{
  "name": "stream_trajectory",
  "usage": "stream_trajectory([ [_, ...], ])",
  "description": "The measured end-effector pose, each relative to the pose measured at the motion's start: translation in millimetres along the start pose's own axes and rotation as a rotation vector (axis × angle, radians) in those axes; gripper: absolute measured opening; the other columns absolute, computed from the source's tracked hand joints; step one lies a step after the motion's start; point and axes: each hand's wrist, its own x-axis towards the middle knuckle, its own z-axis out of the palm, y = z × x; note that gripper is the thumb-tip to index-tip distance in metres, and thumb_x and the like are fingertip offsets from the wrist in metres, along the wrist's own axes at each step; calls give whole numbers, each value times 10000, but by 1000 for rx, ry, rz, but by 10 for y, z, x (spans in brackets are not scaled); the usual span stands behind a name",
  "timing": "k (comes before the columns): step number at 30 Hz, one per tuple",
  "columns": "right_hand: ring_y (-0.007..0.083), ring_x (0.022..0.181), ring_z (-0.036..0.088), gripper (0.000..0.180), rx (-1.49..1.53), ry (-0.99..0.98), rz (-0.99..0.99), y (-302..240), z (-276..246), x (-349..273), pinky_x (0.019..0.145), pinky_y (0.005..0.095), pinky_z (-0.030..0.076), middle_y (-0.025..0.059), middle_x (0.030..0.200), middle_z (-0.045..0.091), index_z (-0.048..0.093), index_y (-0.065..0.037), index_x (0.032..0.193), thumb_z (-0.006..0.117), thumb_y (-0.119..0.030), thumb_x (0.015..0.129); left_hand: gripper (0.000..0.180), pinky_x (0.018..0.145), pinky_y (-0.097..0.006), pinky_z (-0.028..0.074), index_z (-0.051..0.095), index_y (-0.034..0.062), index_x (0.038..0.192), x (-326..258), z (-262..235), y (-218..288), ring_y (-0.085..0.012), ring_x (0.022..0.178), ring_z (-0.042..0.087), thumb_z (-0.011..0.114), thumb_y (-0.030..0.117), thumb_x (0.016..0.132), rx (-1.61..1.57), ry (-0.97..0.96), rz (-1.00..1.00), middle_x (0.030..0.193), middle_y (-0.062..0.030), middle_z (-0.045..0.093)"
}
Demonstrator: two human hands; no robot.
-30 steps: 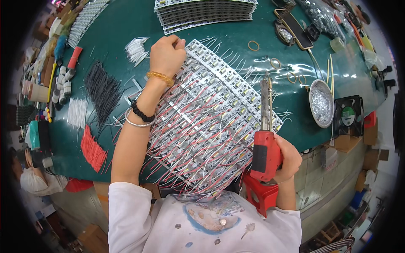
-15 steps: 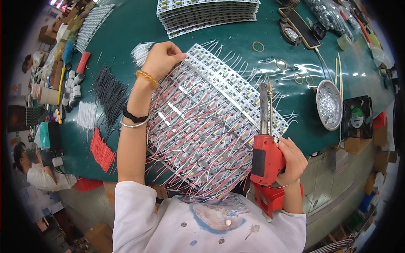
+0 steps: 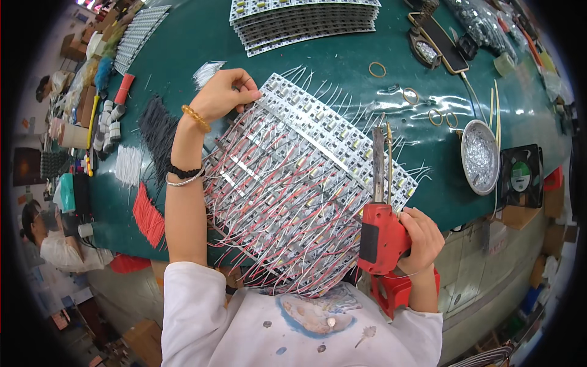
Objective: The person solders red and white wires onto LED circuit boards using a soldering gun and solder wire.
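A white circuit-board panel [image 3: 339,144] with rows of small components lies tilted in front of me. Red and white wires cover most of its near part, and short white wires stick out past its far edge. My left hand [image 3: 225,95] pinches the panel's far left corner between thumb and fingers. In my right hand [image 3: 423,240] is a red soldering gun [image 3: 380,240], upright at the panel's right end, its metal tip pointing away from me over the boards. The fingers of that hand are close to the panel's right corner; whether they touch it is hard to tell.
Bundles of black wires [image 3: 156,131], white wires [image 3: 128,165] and red wires [image 3: 148,214] lie to the left. A stack of panels [image 3: 309,30] stands at the far side. On the right are a metal bowl [image 3: 480,158], a black fan [image 3: 521,176], rubber bands [image 3: 377,70] and a phone [image 3: 445,46].
My left hand has shifted left and slightly nearer, and the panel's left corner has come with it. The soldering gun has moved slightly left and toward me.
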Motion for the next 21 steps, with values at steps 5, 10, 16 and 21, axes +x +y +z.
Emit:
stream_trajectory([
  [5,303,746,638,402,5,-14,3,3,13,8,651,351,527,126,785,610,562,9,1017,665,-184,679,170,554,-213,408,592,16,787,-44,88,-83,-67,598,509,702,144,764,50,68,103,684,-8,580],
  [10,309,746,642,415,3,4,0,7,20,10,636,346,517,127,773,615,567,17,1009,657,-155,643,210,558,-210,402,590,11,786,-150,189,-73,-60,607,512,730,160,740,90,206,83,676,-7,584],
  [16,312,756,643,409,-35,11,12,-19,37,16,628,351,516,139,774,616,572,14,1013,656,-147,647,251,552,-241,411,580,12,780,-212,259,-142,-99,613,528,746,189,715,136,309,120,673,-26,573],
  [21,319,764,642,430,-62,-8,-17,-29,39,-28,638,353,515,146,791,617,566,14,1034,676,-151,652,325,666,-319,449,567,16,805,-284,385,-81,-199,734,563,753,264,709,321,415,65,790,-101,591],
])
